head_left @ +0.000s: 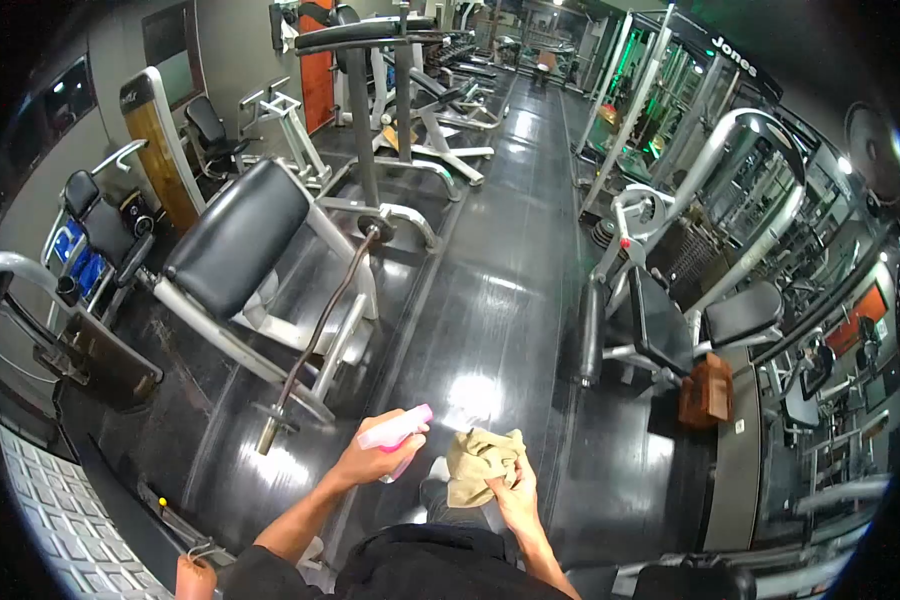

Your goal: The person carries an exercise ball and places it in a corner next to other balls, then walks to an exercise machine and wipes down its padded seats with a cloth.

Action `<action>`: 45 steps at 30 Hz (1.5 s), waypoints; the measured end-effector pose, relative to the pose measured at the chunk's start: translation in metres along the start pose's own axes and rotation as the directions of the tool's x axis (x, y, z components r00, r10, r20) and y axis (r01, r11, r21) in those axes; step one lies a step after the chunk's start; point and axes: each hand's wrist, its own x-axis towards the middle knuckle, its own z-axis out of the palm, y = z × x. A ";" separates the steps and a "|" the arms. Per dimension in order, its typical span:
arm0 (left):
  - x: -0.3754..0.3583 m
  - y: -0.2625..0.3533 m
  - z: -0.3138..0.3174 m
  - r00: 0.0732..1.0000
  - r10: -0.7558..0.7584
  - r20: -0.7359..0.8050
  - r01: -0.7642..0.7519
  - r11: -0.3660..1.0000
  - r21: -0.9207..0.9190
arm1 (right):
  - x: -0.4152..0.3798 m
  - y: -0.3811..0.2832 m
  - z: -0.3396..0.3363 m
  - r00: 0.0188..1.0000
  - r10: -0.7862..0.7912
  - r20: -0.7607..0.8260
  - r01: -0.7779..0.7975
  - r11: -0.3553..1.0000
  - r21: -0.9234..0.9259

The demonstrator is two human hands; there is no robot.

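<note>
My left hand (pixel 365 462) is closed around a pink and white spray bottle (pixel 396 428), its head pointing up and to the right. A crumpled beige cloth (pixel 480 466) is gripped in my right hand (pixel 518 502), with the thumb pressed on it and folds hanging to the left. Both hands are held in front of my body, a short way apart, above the dark floor. The bottle and the cloth do not touch. Part of a shoe shows below, between the hands.
Ahead runs a shiny black floor aisle (pixel 500 250). On the left stands a bench with a black pad (pixel 240 235), a curved bar (pixel 330 330) leaning by it. To the right are a padded machine (pixel 660 320) and a brown block (pixel 706 390). More gym machines line both sides.
</note>
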 end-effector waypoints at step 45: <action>0.873 -0.274 -0.015 0.847 -0.274 -0.455 0.105 0.926 -0.362 | 0.944 -0.089 -0.230 0.938 0.224 -0.266 0.039 0.694 0.719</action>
